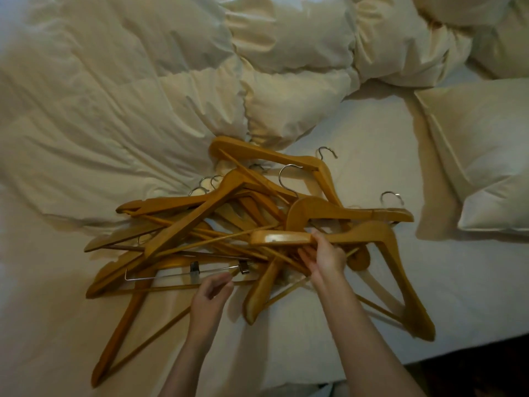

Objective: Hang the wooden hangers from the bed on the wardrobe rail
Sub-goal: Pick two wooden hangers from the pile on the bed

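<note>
Several wooden hangers with metal hooks lie in a tangled pile on the white bed. My right hand grips the shoulder of one wide wooden hanger at the pile's right side, thumb on top of it. My left hand hovers at the pile's near edge with its fingers curled and apart, just under a clip hanger's metal bar; it holds nothing. The wardrobe rail is out of view.
A rumpled cream duvet covers the far and left part of the bed. White pillows lie at the right. The bed's near edge and dark floor show at the bottom right.
</note>
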